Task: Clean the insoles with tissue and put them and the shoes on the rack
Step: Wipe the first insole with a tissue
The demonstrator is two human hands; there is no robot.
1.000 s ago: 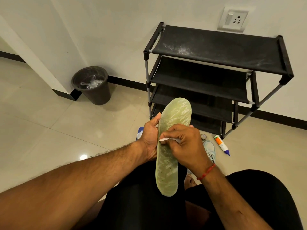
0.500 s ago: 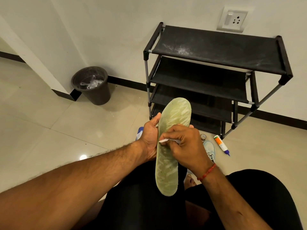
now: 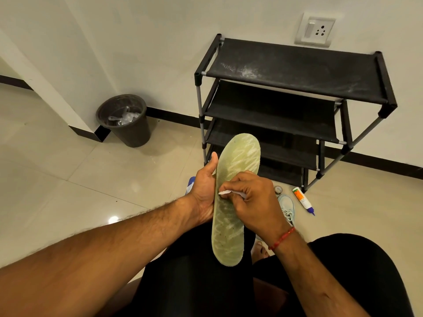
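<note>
My left hand grips the pale green insole by its edge, thumb up along the side, holding it tilted above my lap. My right hand pinches a small scrap of tissue against its middle. The scrap is so small that I think it could shred or slip free. Hard rubbing might also bend the insole out of my one-sided hold, short of the shoe rack.

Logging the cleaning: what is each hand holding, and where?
Left hand grips the green insole at mid-length, thumb along its edge. Right hand pinches a white tissue against the insole.
</note>
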